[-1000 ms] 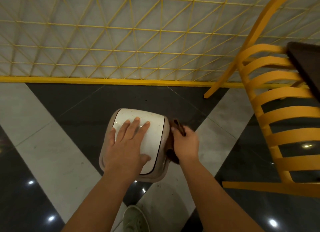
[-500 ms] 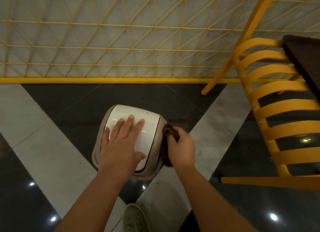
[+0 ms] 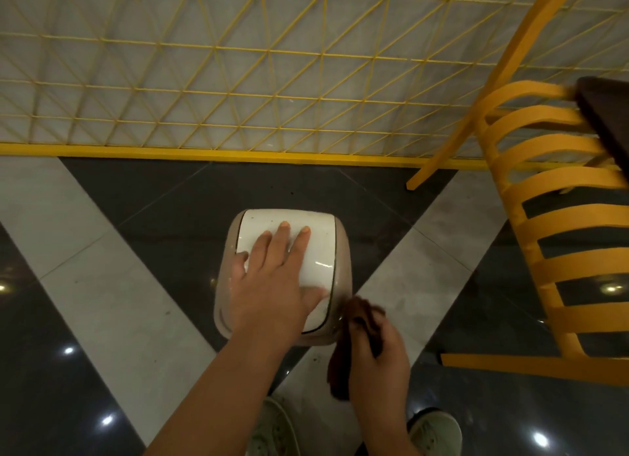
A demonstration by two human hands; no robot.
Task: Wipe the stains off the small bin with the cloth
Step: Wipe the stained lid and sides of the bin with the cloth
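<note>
Your left hand (image 3: 272,285) lies flat on the white lid of the small bin (image 3: 326,248), fingers straight and spread, likely to pin it to the floor (image 3: 102,319) against the wiping push. Your right hand (image 3: 377,363) has its fingers curled round the dark cloth (image 3: 340,363), pressed at the bin's near right corner. The bin stands upright, lid facing up, its longer side running away from you toward the yellow lattice (image 3: 238,81).

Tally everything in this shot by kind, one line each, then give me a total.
Bins: 1, the small bin under the flat left hand
Cloths: 1, the brown cloth gripped by the right hand
Hands: 2
Chairs: 1, the yellow chair
Shoes: 2, one shoe and another shoe
Fences: 1, the yellow fence
Total: 8
</note>
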